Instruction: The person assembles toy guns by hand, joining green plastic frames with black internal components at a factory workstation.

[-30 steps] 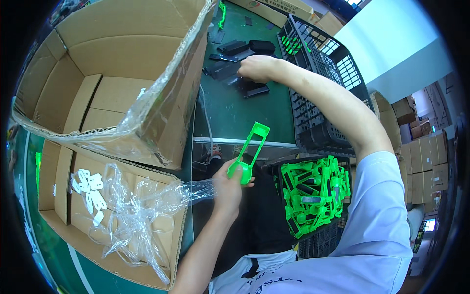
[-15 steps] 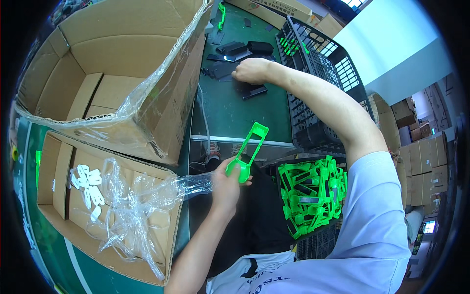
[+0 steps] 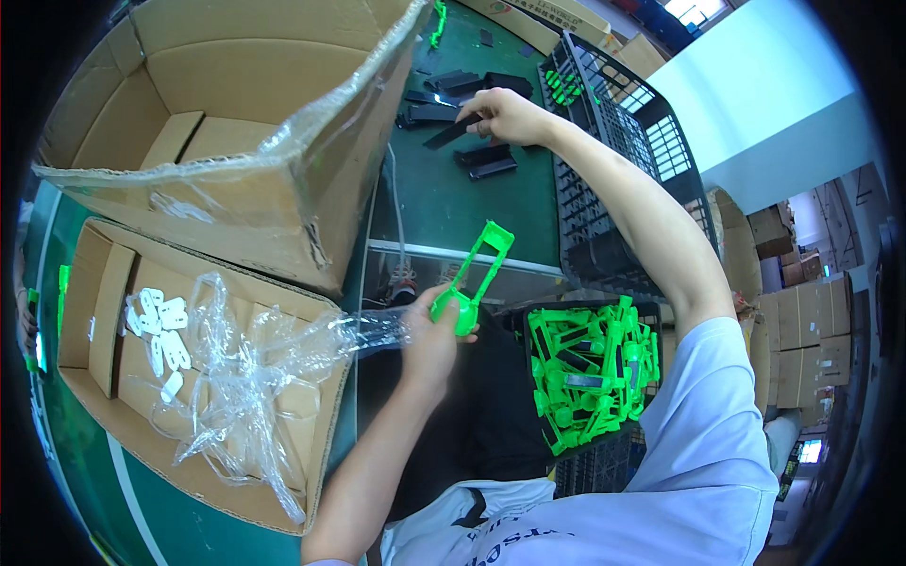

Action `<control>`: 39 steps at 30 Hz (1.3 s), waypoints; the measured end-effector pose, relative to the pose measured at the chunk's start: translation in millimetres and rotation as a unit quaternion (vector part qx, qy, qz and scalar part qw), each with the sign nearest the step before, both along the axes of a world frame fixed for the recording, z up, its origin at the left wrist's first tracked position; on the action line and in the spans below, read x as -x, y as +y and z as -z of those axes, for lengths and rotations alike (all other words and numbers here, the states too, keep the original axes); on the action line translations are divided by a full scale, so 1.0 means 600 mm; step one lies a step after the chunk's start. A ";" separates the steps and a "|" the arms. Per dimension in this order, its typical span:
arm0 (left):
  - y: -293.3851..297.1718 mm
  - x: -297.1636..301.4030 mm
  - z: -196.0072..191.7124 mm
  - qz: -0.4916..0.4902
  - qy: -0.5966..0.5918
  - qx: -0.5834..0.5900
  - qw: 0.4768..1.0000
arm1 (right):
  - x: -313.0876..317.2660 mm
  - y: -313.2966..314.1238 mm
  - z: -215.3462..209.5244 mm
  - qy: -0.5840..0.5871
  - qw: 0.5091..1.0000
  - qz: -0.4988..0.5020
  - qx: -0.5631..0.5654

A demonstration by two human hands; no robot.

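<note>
Gripping a bright green, open plastic frame (image 3: 464, 316) in the left hand (image 3: 427, 347); pinching a thin, flat black strip (image 3: 453, 132) in the right hand (image 3: 510, 115).
Could drag crumpled, clear plastic film (image 3: 264, 377) from the shallow brown cardboard tray (image 3: 111, 321) by turning the left hand, so close to the film's bunched end; cannot tell whether touching it. Might bend the frame's slim side rails by squeezing, with thumb and fingers closed round only the wide end. Could drop the strip, or catch its free end on the loose black pieces (image 3: 486, 162) nearby on the green tabletop (image 3: 510, 212), from pinching only one end between right thumb and fingertips.
</note>
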State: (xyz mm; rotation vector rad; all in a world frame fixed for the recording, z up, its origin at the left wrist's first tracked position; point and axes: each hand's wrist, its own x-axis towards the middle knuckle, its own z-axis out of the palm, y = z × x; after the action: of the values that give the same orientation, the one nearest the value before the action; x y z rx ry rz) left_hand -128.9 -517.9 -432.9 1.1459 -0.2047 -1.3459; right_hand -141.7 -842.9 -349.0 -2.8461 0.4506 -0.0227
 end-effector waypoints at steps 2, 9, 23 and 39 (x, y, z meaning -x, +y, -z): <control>-0.001 0.000 -0.001 0.001 0.005 0.004 1.000 | 0.037 0.048 -0.027 -0.021 0.967 0.119 -0.226; -0.008 -0.003 -0.011 0.006 -0.035 0.038 0.999 | 0.192 0.268 -0.056 -0.168 0.874 0.211 -0.404; -0.001 0.024 -0.012 0.002 0.043 0.083 0.996 | 0.252 0.365 0.029 -0.174 0.899 0.338 -0.215; 0.003 0.025 -0.018 0.022 0.059 0.074 0.995 | 0.220 0.408 0.075 -0.479 0.727 0.377 -0.318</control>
State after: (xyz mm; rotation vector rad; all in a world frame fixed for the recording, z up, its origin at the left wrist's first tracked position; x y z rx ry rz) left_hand -143.9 -515.8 -422.3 0.9401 -0.2409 -1.4090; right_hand -273.8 -597.9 -393.9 -1.4859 1.0312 -1.1578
